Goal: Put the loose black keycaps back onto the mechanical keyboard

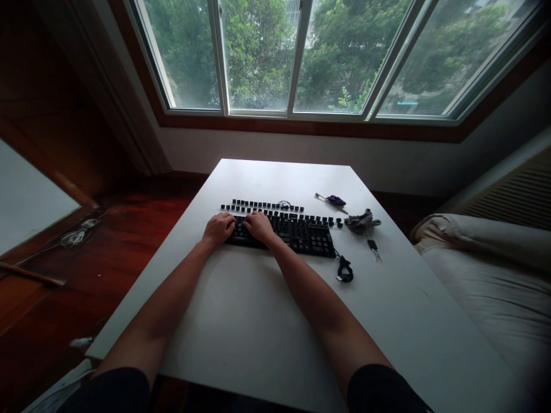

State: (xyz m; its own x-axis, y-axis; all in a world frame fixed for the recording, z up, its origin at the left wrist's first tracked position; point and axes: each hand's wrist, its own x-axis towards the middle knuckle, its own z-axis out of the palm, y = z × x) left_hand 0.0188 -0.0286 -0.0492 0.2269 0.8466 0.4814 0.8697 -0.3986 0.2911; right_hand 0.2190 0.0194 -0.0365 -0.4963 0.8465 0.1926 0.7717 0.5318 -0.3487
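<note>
A black keyboard (297, 236) lies across the white table, with dark keys and some lighter gaps. My left hand (220, 227) is curled around the keyboard's left end, its thumb over the top. Close beside it, my right hand (258, 226) rests on the left part of the keys with fingers bent down and together; anything between the fingertips is hidden. Behind the keyboard, loose black keycaps (257, 205) stand in rows, some right along its far edge. The keyboard's bundled black cable (344, 271) lies off its right front corner.
Right of the keyboard lie a crumpled grey cloth (362, 222) and a small black tool with wire prongs (372, 246). Farther back is a purple item (335, 200) with a thin rod. A pale sofa (477, 275) stands right of the table (241, 321), windows beyond.
</note>
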